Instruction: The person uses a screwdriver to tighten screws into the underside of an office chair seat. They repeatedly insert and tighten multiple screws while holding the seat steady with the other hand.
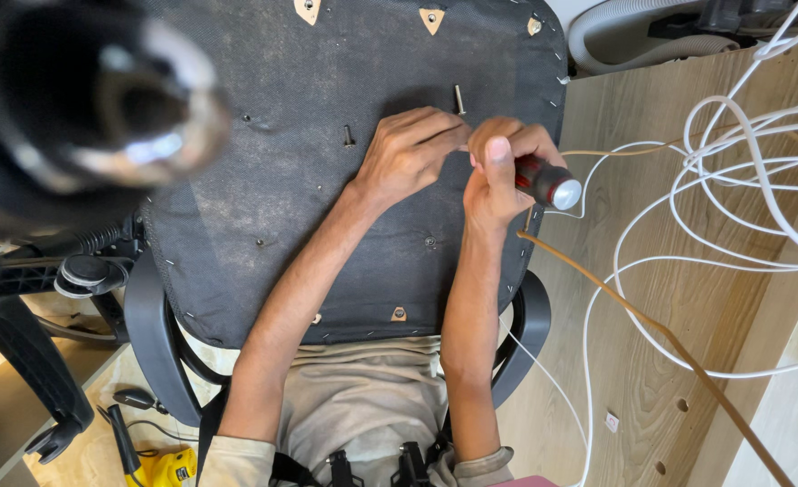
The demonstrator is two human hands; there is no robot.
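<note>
Screwdriver (543, 180), with a red and black handle and a shiny rounded end cap, sits in the right hand (498, 176), near the right edge of the upturned chair seat (264, 207); the fist is wrapped tight about the handle, thumb pointing up along it, and the shaft runs left under the fingers (its tip is hidden, so what it bears on cannot be told); the left hand (408, 153) lies just beside, palm down on the dark fabric, its fingertips drawn together in a narrow pinch right at the spot where the shaft ends, though whatever they hold is too small to make out. Just above the two hands a bolt (458, 97) stands upright out of the seat's underside; a shorter screw (348, 137) pokes up to the left of the left hand; small wooden triangles show through the fabric along the far and near edges. Black armrests (151, 334) curve out below the seat on both sides, around the person's lap. To the right lies a pale wooden board (633, 298), with loops of white cable (733, 171) heaped over it and a tan cord (651, 329) running across it. At the lower left a yellow power tool (166, 467) lies on the floor; a blurred dark cylinder (83, 99) fills the upper left corner.
</note>
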